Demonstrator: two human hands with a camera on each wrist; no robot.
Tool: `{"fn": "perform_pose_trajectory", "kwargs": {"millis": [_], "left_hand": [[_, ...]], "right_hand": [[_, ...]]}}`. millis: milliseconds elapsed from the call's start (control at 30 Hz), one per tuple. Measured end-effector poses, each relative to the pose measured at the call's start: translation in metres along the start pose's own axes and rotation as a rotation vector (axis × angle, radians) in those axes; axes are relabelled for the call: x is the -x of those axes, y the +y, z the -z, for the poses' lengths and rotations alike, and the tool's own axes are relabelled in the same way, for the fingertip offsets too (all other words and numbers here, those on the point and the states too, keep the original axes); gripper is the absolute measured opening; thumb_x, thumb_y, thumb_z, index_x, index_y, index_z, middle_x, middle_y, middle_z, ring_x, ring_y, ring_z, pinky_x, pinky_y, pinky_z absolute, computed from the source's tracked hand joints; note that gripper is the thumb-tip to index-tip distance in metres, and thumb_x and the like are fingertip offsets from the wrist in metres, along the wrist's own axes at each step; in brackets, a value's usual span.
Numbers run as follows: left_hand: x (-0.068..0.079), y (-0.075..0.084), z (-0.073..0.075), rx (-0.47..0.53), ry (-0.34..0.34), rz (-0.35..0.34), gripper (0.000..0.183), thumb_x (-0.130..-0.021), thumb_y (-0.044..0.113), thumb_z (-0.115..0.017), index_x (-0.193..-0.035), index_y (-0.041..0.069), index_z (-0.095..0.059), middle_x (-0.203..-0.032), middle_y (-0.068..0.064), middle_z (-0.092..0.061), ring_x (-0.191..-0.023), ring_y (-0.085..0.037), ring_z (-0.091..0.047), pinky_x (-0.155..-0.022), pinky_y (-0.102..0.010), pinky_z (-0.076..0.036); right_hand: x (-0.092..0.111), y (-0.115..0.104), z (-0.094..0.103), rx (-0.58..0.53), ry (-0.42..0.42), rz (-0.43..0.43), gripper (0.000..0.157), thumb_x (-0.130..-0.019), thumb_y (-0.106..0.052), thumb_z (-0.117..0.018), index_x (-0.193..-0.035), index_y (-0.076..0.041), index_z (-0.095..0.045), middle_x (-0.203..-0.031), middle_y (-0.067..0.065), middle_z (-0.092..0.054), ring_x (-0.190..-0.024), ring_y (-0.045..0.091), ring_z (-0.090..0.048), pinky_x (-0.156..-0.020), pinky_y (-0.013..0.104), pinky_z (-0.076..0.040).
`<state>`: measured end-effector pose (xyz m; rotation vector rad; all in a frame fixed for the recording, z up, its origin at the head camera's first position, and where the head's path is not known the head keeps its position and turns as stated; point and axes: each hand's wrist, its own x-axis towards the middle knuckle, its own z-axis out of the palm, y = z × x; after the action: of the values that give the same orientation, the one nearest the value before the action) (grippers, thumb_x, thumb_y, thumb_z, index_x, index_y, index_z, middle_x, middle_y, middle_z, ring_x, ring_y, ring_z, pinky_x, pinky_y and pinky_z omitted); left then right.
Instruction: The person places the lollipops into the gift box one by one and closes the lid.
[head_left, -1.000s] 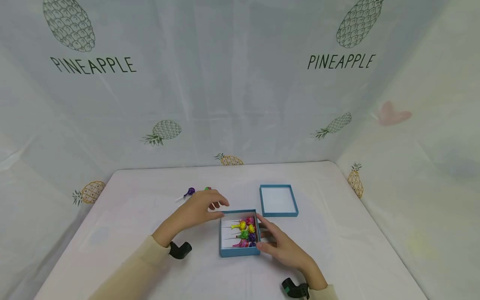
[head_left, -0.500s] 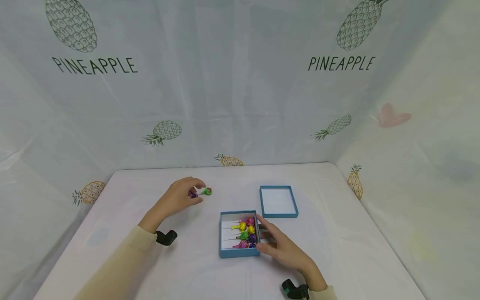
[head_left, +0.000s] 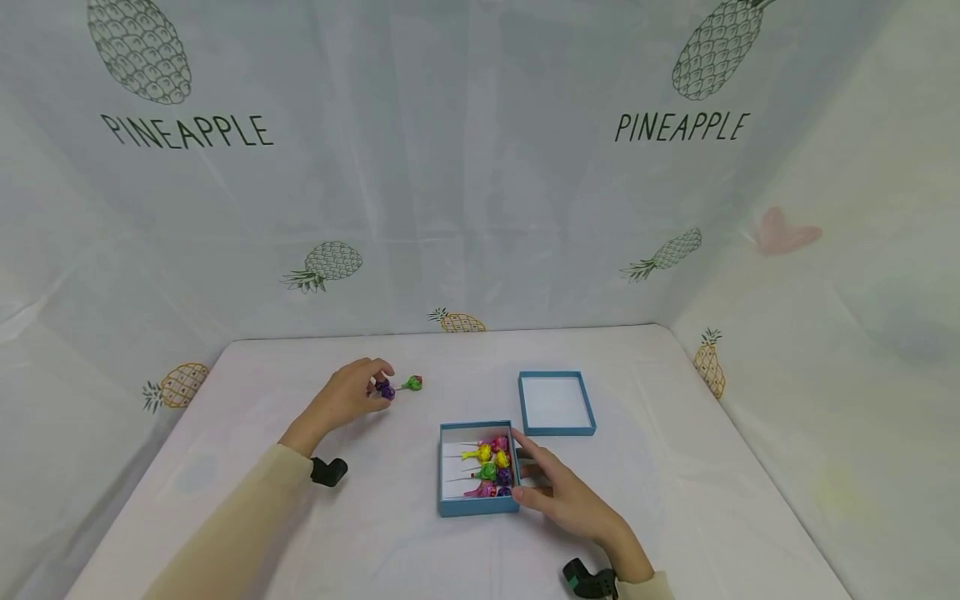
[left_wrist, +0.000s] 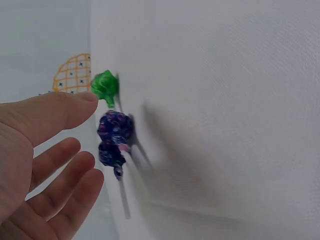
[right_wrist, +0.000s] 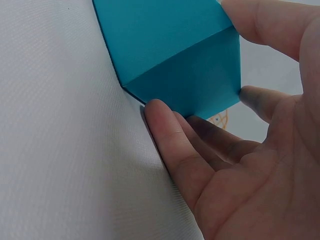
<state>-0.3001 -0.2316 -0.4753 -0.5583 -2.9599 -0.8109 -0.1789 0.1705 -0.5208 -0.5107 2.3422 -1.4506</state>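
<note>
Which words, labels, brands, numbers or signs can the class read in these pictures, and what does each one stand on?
"PINEAPPLE": on the backdrop cloth, upper left in the head view.
"PINEAPPLE": again on that cloth, upper right.
Lollipops in the blue box and purple lollipops by the left hand: wrappers too small or blurred to read.
Blue box and blue lid: no lettering shows.

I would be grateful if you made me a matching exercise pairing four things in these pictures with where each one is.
Things:
1. Left hand
2. Right hand
3. Yellow lollipops
4. Blue lid

Places:
A. inside the blue box
B. beyond the blue box, to its right in the head view
C. at the purple lollipops
D. touching the blue box

Pairs: 1-C, 2-D, 3-A, 4-B
</note>
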Motion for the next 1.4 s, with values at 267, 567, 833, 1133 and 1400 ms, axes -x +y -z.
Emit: {"fn": "perform_pose_trajectory", "kwargs": {"millis": [267, 567, 833, 1133, 1400], "left_hand": [[-0.004, -0.013, -0.010, -0.041, 0.003, 0.013, 0.045, -0.088, 0.012, -0.088, -0.127, 0.008, -0.067, -0.116, -0.011, -0.069, -0.100, -0.026, -0.065, -0.090, -0.050, -0.055], [-0.006, -0.015, -0.021, -0.081, 0.015, 0.033, 0.035, -0.087, 0.012, -0.088, -0.118, 0.009, -0.073, -0.106, -0.007, -0.063, -0.095, -0.024, -0.060, -0.089, -0.048, -0.054], [-0.003, -0.013, -0.022, -0.096, 0.030, 0.039, 0.036, -0.087, 0.013, -0.089, -0.119, 0.006, -0.074, -0.104, -0.007, -0.063, -0.093, -0.023, -0.060, -0.089, -0.049, -0.054], [-0.003, -0.012, -0.027, -0.121, 0.047, 0.006, 0.028, -0.088, 0.012, -0.087, -0.113, 0.009, -0.075, -0.097, -0.003, -0.067, -0.088, -0.020, -0.060, -0.085, -0.046, -0.055], [-0.001, -0.006, -0.026, -0.113, 0.072, -0.015, 0.026, -0.088, 0.012, -0.087, -0.111, 0.011, -0.075, -0.093, 0.000, -0.067, -0.085, -0.018, -0.060, -0.081, -0.042, -0.054]], "right_hand": [[0.000, 0.000, -0.001, -0.004, -0.003, 0.005, 0.079, -0.104, -0.035, -0.069, -0.170, -0.030, -0.025, -0.163, 0.016, -0.042, -0.135, 0.031, -0.055, -0.108, 0.046, -0.052], [-0.001, 0.003, -0.001, -0.001, 0.001, 0.001, 0.080, -0.104, -0.035, -0.070, -0.170, -0.030, -0.025, -0.163, 0.015, -0.043, -0.134, 0.031, -0.056, -0.106, 0.042, -0.053], [-0.001, 0.003, -0.001, -0.005, -0.002, 0.003, 0.080, -0.104, -0.035, -0.069, -0.170, -0.029, -0.025, -0.163, 0.015, -0.043, -0.134, 0.031, -0.056, -0.107, 0.045, -0.053], [0.000, -0.001, -0.001, -0.011, -0.002, 0.006, 0.079, -0.104, -0.035, -0.069, -0.170, -0.028, -0.026, -0.163, 0.016, -0.043, -0.134, 0.032, -0.056, -0.107, 0.049, -0.053], [0.000, -0.001, -0.001, 0.002, 0.004, 0.006, 0.080, -0.104, -0.035, -0.069, -0.170, -0.025, -0.025, -0.162, 0.017, -0.044, -0.133, 0.032, -0.058, -0.106, 0.049, -0.054]]}}
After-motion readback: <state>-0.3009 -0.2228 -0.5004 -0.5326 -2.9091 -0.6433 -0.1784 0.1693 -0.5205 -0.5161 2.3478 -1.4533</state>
